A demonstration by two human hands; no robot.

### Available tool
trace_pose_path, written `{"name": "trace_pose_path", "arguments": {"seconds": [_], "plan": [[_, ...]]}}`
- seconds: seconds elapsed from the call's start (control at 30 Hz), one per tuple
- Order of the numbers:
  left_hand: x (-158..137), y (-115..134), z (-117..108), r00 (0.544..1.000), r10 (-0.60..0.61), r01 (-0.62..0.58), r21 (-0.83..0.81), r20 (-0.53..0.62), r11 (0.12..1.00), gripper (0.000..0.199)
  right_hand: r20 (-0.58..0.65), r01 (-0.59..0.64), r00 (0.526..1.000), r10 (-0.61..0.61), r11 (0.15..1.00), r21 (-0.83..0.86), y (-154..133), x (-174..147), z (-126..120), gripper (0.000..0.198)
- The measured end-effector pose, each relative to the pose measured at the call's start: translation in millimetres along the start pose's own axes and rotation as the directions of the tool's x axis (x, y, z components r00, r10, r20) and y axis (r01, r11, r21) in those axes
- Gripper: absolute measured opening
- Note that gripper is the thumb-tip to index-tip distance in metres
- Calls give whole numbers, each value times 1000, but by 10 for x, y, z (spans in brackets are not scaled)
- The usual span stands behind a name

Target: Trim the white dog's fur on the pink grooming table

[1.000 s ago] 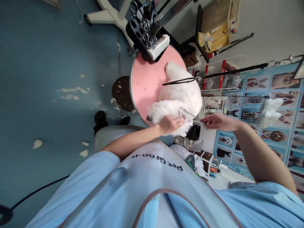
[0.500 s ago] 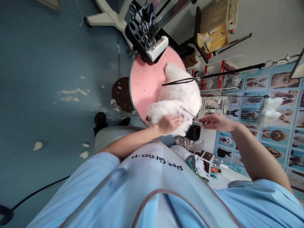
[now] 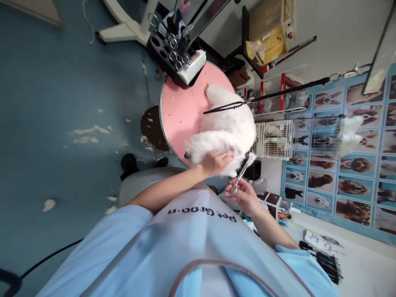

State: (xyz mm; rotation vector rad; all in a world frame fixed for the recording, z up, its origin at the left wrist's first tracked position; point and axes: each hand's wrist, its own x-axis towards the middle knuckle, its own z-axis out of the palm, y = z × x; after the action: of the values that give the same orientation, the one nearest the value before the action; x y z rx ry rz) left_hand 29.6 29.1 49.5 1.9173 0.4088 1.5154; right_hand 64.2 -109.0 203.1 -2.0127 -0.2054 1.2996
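Scissors pulled back, other hand still on the fluffy white dog

Left arm reaches straight across the front of the apron [image 3: 185,235], and the left hand [image 3: 215,163] is palm-down on the white dog [image 3: 230,123], fingers curled and hanging on to the fur at the head. Right elbow is bent, forearm angled inward, and the right hand [image 3: 243,194] is close to the apron with its fingers gripping the scissors [image 3: 241,175] by the handle end. Blades point up and away from the person, with a white wisp by the tips, just beside the dog.

Dog's on a round pink table [image 3: 176,111], dark nose near the edge closest to the person. A black strap [image 3: 287,88] slants in with its loop over the dog's back. At the far side there's a black tool holder [image 3: 161,47] full of steel finger rings, plus a white bottle [image 3: 192,68]. Blue floor [image 3: 62,95] has white tufts all over it. White cage [image 3: 274,139] off to the right, then a wall of dog photos [image 3: 352,185].

Half a second ago the right hand was further out and the tips were at the dog's fur; now they've swung clear. Left hand hasn't let go.
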Motion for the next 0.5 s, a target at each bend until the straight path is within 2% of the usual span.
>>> {"name": "trace_pose_path", "arguments": {"seconds": [0.1, 0.2, 0.4, 0.5], "plan": [[-1, 6, -7, 998, -8, 9, -19, 60, 1000, 23, -1, 47, 999, -47, 996, 69, -36, 57, 99, 42], [-7, 17, 0, 989, -32, 35, -16, 143, 999, 26, 9, 43, 999, -44, 996, 83, -47, 111, 150, 43], [-31, 20, 24, 996, -4, 4, 0, 84, 1000, 27, -28, 54, 998, -52, 995, 85, -2, 149, 190, 43], [-27, 33, 13, 990, -16, 18, -14, 140, 1000, 28, -12, 51, 999, -50, 993, 103, -9, 160, 201, 43]]}}
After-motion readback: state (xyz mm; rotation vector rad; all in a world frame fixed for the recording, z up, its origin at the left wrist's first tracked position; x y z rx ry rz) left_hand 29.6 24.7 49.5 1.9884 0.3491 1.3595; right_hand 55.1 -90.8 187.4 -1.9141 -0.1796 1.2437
